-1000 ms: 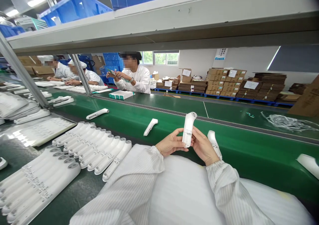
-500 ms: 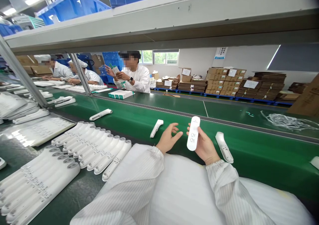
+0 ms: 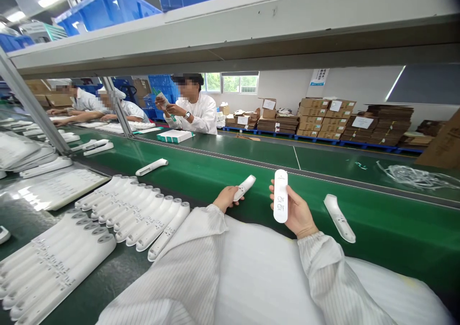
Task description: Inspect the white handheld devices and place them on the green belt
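My right hand [image 3: 299,211] is closed around a white handheld device [image 3: 281,196], long and rounded, held upright with its face of small printed figures toward me. To the left, my left hand [image 3: 227,198] has its fingers closed on the lower end of another white handheld device [image 3: 246,186], which has a bent head and tilts up to the right above the green conveyor belt [image 3: 201,171]. A similar device [image 3: 339,218] lies on the belt to the right of my right hand, and one more [image 3: 152,167] lies farther left.
Rows of white devices [image 3: 143,214] lie on the dark table at my left, near a sheet-covered tray [image 3: 72,188]. A shelf [image 3: 230,32] with blue bins crosses overhead. Across the belt, a person [image 3: 201,111] in white handles a small box. Coiled clear tubing [image 3: 406,175] lies at right.
My left hand has moved left and closed on the device on the belt. Other devices on the belt have shifted right. My right hand still holds its device, slightly lower.
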Motion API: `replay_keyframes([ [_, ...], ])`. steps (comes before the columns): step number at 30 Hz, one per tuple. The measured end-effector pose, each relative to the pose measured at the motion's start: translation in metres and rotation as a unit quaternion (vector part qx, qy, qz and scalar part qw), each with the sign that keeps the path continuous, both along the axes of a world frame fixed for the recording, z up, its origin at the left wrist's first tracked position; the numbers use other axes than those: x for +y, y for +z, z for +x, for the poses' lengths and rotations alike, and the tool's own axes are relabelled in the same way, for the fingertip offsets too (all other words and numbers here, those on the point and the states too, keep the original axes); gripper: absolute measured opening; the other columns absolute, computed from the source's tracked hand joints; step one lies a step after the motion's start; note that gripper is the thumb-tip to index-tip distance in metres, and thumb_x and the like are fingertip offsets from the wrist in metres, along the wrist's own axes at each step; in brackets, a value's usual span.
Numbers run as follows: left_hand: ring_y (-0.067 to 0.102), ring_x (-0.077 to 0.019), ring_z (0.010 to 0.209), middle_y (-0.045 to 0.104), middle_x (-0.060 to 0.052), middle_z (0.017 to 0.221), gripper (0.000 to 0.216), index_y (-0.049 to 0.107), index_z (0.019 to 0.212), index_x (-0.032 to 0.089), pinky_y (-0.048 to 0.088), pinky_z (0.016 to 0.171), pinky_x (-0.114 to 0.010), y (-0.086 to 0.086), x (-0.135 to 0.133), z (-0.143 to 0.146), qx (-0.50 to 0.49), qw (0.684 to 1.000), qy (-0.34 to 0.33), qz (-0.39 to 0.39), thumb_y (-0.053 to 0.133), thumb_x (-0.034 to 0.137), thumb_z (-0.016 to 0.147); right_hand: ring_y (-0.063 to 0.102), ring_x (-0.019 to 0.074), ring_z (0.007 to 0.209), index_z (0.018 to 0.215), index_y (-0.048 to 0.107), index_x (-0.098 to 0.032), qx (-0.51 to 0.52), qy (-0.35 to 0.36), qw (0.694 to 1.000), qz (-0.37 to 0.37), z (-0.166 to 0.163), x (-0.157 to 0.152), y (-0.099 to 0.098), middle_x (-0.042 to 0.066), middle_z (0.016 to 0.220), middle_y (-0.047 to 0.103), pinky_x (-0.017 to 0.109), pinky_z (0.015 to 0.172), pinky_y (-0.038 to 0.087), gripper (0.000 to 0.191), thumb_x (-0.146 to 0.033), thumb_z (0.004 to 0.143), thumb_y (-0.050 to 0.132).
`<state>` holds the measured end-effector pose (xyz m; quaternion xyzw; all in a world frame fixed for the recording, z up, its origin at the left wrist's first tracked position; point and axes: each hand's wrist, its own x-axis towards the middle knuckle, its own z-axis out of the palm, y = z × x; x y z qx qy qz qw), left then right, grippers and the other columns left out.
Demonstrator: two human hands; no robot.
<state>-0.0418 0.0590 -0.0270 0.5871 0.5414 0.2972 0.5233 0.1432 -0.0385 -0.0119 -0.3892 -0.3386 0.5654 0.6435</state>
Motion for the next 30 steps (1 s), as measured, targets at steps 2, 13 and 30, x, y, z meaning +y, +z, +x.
replay_keyframes([
  [2, 0.05, -0.0104, 0.051, 0.066, -0.007, 0.078, 0.027, 0.057, 0.095, 0.014, 0.027, 0.042, -0.021, 0.002, -0.007, 0.006, -0.125, 0.99, -0.035, -0.062, 0.042, 0.033, 0.083, 0.059, 0.0195, 0.075, 0.098, 0.062, -0.022, -0.078, -0.045, 0.996, -0.009, 0.001, 0.005, -0.007, 0.005, 0.098, 0.064, 0.03, 0.062, 0.046, 0.041, -0.052, 0.071, 0.057],
  [13, 0.061, -0.0196, 0.091, 0.056, -0.015, 0.118, 0.037, 0.051, 0.108, 0.017, 0.045, 0.064, -0.024, 0.011, -0.036, 0.022, -0.333, 0.905, -0.23, -0.129, 0.062, 0.028, 0.075, 0.054, 0.0269, 0.098, 0.116, 0.049, -0.015, -0.598, -0.172, 0.774, -0.118, 0.03, 0.025, -0.042, 0.013, 0.102, 0.059, 0.035, 0.079, 0.041, 0.054, -0.037, 0.067, 0.059],
  [30, 0.056, -0.0129, 0.077, 0.053, -0.003, 0.091, 0.08, 0.036, 0.13, 0.028, 0.048, 0.061, -0.026, 0.014, -0.047, 0.033, -0.249, 0.933, -0.261, 0.013, 0.074, 0.021, 0.061, 0.056, 0.0165, 0.079, 0.092, 0.055, -0.024, -0.129, -0.093, 0.986, 0.042, -0.011, 0.01, -0.007, 0.001, 0.09, 0.061, 0.027, 0.064, 0.042, 0.034, -0.044, 0.067, 0.066],
])
